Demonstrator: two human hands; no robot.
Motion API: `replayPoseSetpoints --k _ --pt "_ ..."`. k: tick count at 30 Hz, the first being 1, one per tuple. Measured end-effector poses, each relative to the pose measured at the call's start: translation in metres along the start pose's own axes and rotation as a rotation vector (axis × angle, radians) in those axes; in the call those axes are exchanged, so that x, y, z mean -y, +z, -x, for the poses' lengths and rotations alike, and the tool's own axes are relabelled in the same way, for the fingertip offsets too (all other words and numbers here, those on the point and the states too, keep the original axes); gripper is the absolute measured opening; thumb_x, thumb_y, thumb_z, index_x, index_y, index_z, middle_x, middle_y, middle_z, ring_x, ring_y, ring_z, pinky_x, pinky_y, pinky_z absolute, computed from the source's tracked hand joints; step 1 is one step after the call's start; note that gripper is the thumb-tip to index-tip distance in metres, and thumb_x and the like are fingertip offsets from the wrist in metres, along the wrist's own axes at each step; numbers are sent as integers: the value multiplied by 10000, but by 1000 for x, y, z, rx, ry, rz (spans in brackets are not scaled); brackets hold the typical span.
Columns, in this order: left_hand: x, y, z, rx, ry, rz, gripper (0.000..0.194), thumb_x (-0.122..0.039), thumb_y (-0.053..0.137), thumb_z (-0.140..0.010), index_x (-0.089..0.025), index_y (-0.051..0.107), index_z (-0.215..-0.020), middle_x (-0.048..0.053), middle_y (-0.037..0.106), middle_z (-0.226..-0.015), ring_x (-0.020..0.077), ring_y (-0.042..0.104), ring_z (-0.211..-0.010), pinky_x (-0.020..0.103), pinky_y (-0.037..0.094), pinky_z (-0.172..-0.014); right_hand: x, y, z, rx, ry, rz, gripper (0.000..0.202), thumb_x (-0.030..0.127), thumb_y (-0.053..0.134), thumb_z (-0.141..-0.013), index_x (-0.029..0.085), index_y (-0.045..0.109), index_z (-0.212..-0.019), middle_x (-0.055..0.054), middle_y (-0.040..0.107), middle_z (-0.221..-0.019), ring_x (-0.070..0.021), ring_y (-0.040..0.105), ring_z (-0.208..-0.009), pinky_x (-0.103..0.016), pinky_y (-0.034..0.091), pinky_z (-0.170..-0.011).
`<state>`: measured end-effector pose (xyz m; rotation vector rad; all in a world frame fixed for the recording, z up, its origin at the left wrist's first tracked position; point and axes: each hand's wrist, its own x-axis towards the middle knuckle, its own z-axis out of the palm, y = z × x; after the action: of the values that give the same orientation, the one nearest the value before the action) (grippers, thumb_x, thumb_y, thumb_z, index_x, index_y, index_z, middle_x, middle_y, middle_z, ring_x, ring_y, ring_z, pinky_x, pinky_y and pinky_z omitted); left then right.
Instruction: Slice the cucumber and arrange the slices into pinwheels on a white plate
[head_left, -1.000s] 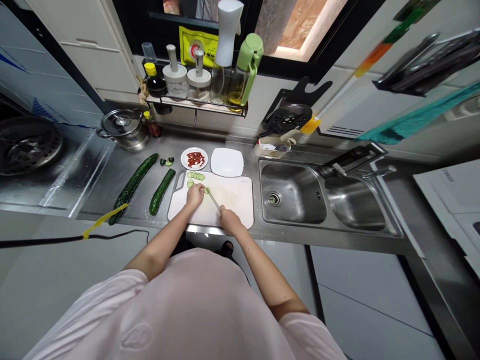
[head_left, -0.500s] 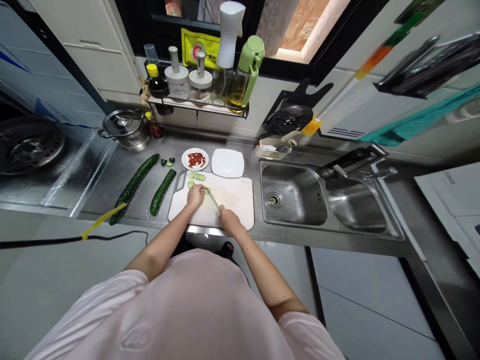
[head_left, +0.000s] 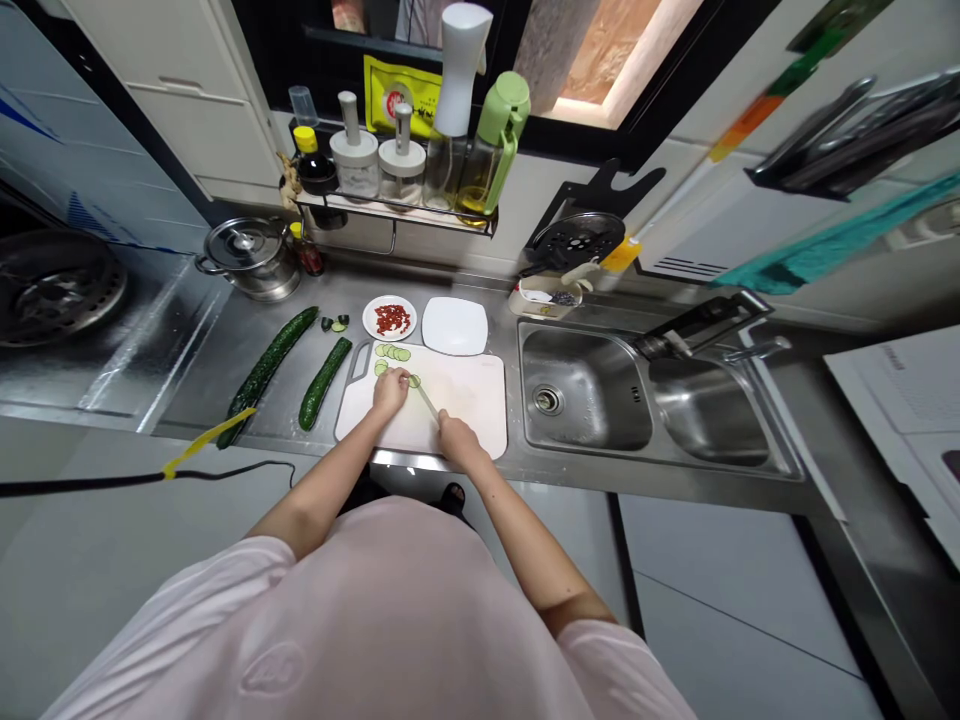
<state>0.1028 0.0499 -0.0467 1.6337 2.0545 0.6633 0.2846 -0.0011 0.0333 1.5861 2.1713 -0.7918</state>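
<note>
- Right hand (head_left: pixel 460 441) grips knife (head_left: pixel 428 402), blade by 1 cucumber slice (head_left: pixel 414 381).
- Left hand (head_left: pixel 391 392) close by; its grip unclear.
- Tucked fingertips should keep cuts safe.

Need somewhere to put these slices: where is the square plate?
In the head view, the square plate is just beyond the board, right of the round plate.

This is a kitchen: a double-basin sink (head_left: pixel 589 390) with a faucet (head_left: pixel 705 320) is set into a stainless-steel counter (head_left: pixel 187 390), and a round burner (head_left: pixel 56 290) sits at the far left. A lidded pot (head_left: pixel 251 262), seasoning jars (head_left: pixel 355 165) on a wall rack (head_left: pixel 397 207) and a cutting board (head_left: pixel 465 400) bearing cucumber slices (head_left: pixel 394 352) also show it.
</note>
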Motion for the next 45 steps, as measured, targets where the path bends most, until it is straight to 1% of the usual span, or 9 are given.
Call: replayPoseSetpoints --k 4,8,21,25,34,40,45 --pt "0 0 0 8 1 -5 226 -158 494 -840 -184 688 -954 72 647 -921 206 589 -915 308 449 -875 -1 3 3 -4 2 -4 281 86 389 -874 147 450 -1142 -161 653 -989 -247 640 -917 -292 426 -680" --pt "1 1 0 -2 5 -4 231 -157 490 -842 -182 688 -960 76 644 -910 208 591 -899 313 449 -869 -1 4 3 -6 3 -4 264 99 383 -888 150 446 -1139 -160 650 -1002 -243 636 -916 -292 420 -683" --pt "2 2 -1 10 0 -17 235 -163 494 -840 -189 685 -974 72 643 -927 206 592 -908 309 453 -871 -1 1 0 17 2 -4 267 101 398 -879 155 445 -1136 -155 652 -994 -250 640 -899 -290 411 -659" --pt "3 3 -2 10 1 -31 241 -161 487 -843 -191 687 -975 76 642 -939 207 591 -914 305 455 -863 -4 2 4 32 15 -4 268 104 409 -875 158 454 -1134 -150 654 -983 -244 641 -900 -283 408 -663" --pt "1 2 -2 30 -20 -52 248 -157 486 -840 -194 686 -983 75 644 -946 211 587 -935 304 449 -877 -14 12 20 31 30 -2 286 132 426 -873 169 436 -1157 -139 660 -981 -247 646 -884 -277 389 -641" --pt "1 1 -1 24 -17 -31 238 -152 502 -826 -192 687 -972 79 646 -940 219 588 -925 315 453 -866 -15 10 23 41 28 -17 265 138 428 -882 174 440 -1144 -131 658 -978 -240 643 -878 -269 376 -638" --pt "-1 0 -1 34 -27 -40 243 -152 497 -834 -195 685 -982 78 645 -945 222 587 -937 319 453 -872 -13 8 20 38 25 -19 257 123 394 -899 170 442 -1147 -132 658 -980 -236 640 -890 -271 383 -653"
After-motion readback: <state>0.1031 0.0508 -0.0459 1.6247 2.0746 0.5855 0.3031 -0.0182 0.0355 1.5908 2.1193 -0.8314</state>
